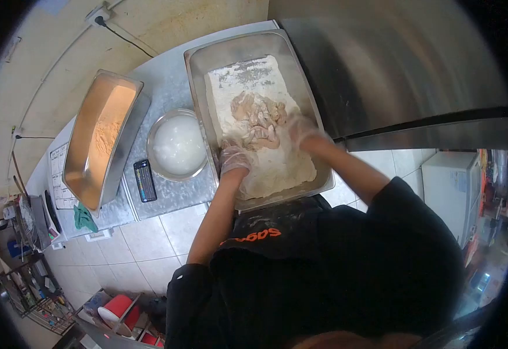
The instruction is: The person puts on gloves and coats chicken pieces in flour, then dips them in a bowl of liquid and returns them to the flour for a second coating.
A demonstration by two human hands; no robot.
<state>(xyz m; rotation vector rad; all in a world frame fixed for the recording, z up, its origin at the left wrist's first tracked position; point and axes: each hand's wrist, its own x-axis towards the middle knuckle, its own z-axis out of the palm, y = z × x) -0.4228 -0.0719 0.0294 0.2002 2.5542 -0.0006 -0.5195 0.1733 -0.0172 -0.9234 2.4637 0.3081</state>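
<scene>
A large steel tray (199,87) holds white flour (277,168) with several floured pieces of raw meat (260,116) heaped in its middle. Thin clear gloves cover both hands. My left hand (235,158) is in the flour at the tray's left side, just below and left of the meat; its fingertips are partly covered with flour. On the right side, my right hand (303,129) is smeared by motion beside the meat, and its fingers cannot be made out.
Left of the tray stand a round steel bowl (178,145) of whitish liquid and a deep steel pan (132,119) with orange-tan powder. A dark phone-like device (145,181) and a green cloth (84,217) lie on the counter. A steel surface (393,64) rises at the right.
</scene>
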